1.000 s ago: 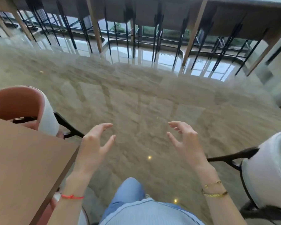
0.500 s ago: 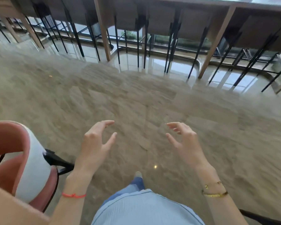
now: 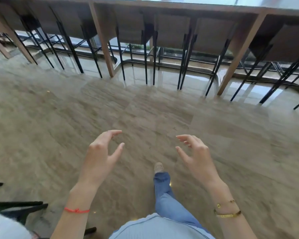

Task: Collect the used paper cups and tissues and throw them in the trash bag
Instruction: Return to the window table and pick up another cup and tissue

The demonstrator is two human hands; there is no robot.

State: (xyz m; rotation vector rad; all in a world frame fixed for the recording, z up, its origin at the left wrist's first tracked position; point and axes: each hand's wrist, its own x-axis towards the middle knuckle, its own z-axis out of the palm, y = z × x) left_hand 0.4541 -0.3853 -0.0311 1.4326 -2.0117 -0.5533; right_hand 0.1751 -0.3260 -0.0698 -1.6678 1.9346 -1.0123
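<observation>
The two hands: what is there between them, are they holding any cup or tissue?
Nothing; the head view shows only bare floor between the left hand and right hand.

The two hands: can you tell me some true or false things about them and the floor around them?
1. The bare left hand holds a paper cup. False: it holds nothing.
2. The bare right hand is empty, fingers loosely spread. True.
3. A thin red string bracelet is on the left wrist. True.
4. A trash bag lies on the glossy beige stone floor. False: none shows.
5. Black-legged stools stand at the long wooden counter. True.
</observation>
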